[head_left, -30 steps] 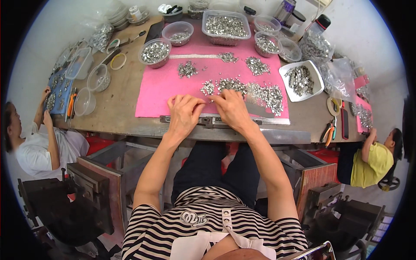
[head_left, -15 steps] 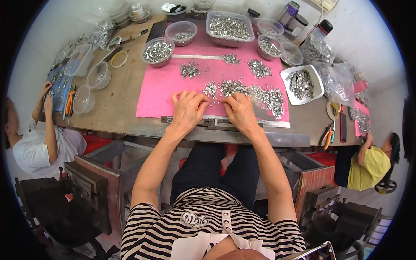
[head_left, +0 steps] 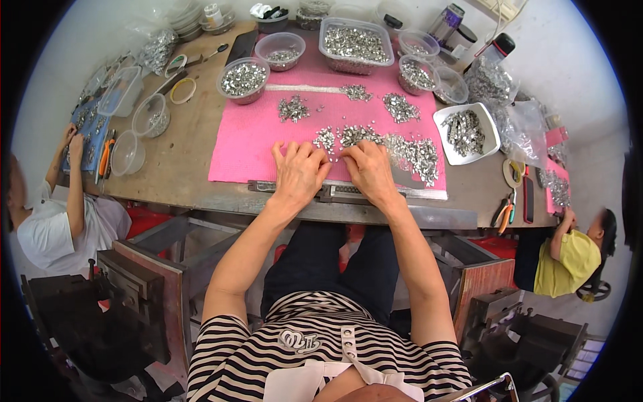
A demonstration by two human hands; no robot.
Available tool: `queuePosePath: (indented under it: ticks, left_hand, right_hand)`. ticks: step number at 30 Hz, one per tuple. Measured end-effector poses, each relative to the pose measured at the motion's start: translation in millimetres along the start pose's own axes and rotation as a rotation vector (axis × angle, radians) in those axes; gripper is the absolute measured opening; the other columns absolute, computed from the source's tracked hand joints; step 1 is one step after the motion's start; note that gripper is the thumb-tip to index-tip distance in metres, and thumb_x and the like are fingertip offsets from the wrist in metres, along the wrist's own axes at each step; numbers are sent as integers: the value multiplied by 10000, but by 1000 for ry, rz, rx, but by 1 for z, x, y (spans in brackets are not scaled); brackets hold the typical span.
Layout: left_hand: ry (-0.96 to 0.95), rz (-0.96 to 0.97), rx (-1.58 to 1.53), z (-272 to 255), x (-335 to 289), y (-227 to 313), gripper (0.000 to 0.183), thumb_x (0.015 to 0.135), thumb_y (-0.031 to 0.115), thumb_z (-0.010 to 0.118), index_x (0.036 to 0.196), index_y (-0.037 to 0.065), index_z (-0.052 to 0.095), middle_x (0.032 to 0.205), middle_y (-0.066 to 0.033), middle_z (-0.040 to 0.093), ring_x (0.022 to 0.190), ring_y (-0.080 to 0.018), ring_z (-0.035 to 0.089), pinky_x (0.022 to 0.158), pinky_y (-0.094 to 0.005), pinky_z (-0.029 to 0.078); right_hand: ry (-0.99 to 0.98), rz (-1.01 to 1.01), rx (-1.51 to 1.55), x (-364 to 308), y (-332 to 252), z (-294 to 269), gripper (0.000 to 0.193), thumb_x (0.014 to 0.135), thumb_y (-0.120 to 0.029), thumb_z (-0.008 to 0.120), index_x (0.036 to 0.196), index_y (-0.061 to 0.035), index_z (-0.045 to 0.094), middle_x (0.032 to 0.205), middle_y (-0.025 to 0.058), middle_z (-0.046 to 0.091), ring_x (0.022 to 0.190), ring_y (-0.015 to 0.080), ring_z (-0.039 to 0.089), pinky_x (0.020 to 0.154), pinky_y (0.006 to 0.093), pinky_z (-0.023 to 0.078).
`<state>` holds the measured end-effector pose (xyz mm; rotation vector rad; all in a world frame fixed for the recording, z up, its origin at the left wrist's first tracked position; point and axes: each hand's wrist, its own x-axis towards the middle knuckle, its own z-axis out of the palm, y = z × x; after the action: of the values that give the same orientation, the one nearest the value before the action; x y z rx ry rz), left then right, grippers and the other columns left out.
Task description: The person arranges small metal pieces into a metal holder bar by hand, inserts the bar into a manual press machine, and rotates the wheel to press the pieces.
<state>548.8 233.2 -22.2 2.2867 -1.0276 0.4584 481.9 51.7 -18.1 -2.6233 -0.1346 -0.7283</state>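
At the near edge of a pink mat [head_left: 244, 144], my left hand [head_left: 299, 173] is palm down with its fingers curled, thumb and forefinger close together beside loose silvery metal pieces [head_left: 325, 139]. My right hand [head_left: 370, 173] faces it a short gap away, its thumb and forefinger pinched by a larger heap of pieces [head_left: 362, 135]. Whatever either hand holds is too small or hidden. Under and between my wrists lies a long metal bar with a row of small slots [head_left: 341, 193], along the mat's front. More pieces [head_left: 420, 157] spread to the right.
Clear plastic tubs [head_left: 355, 47] of metal pieces stand along the back. A white square dish [head_left: 467, 134] is at the right, with orange-handled pliers [head_left: 504, 213] nearer. Tape rolls and empty tubs [head_left: 127, 154] sit left. People work at both table ends.
My left hand has moved right, closer to my right hand. The right hand has shifted very slightly left. The heaps look the same.
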Motion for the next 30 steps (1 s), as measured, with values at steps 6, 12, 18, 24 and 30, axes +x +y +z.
queuePosePath:
  ticks: [6,12,18,24,30]
  left_hand:
    - [-34,-12,-123,-2,-5,-11,85,849,183,764,868,111,724,830,-26,590,875,-240,572,1031,-518,318]
    - [-60,2,-99,-5,-2,-9,46,878,131,726,900,96,705,865,-21,626,873,-237,584,1033,-502,318]
    - [-123,68,-316,-19,-19,8,96,868,101,720,934,97,651,896,-32,600,909,-240,588,1020,-510,329]
    - [-65,133,-363,-6,-30,19,119,859,88,727,926,73,630,910,-47,589,907,-249,581,1003,-496,335]
    - [-56,149,-363,-4,-32,16,112,853,84,733,935,69,658,928,-51,608,921,-246,600,1026,-497,348]
  right_hand:
    - [-42,-56,-76,5,2,7,80,860,-101,714,940,-100,709,840,68,569,855,265,586,789,401,408]
    - [-80,-121,-172,2,-3,-6,109,841,-89,689,945,-69,666,874,90,593,887,273,588,815,412,412]
    - [-68,50,188,-33,-19,-28,97,835,-26,706,904,-54,644,902,69,595,859,262,579,787,381,410]
    - [-33,20,233,-49,-28,-25,164,797,-5,728,924,-40,631,928,78,589,871,276,566,771,393,415]
    - [0,-60,138,-51,-28,-20,190,784,-15,733,938,-41,623,947,87,586,892,284,564,778,402,427]
